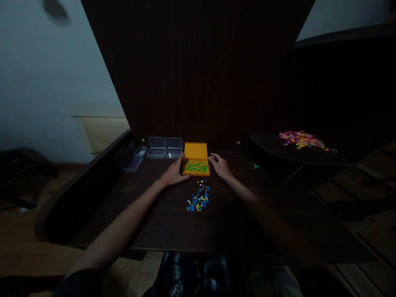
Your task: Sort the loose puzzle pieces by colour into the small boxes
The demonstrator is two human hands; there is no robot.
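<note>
An open orange box (196, 153) sits on the dark wooden table (167, 218), its tray filled with small green pieces (196, 166). My left hand (174, 172) rests against the box's left side, fingers curled along its edge. My right hand (219, 164) lies beside the box's right side, fingers spread and touching its corner. A small heap of blue, yellow and white pieces (198, 197) lies on the table just in front of the box, between my forearms.
Several clear plastic cases (161, 148) stand open at the table's back left. A pile of pink and yellow pieces (301, 139) lies on a dark shelf to the right. A small green piece (255, 166) sits near the table's right edge. A dark panel rises behind.
</note>
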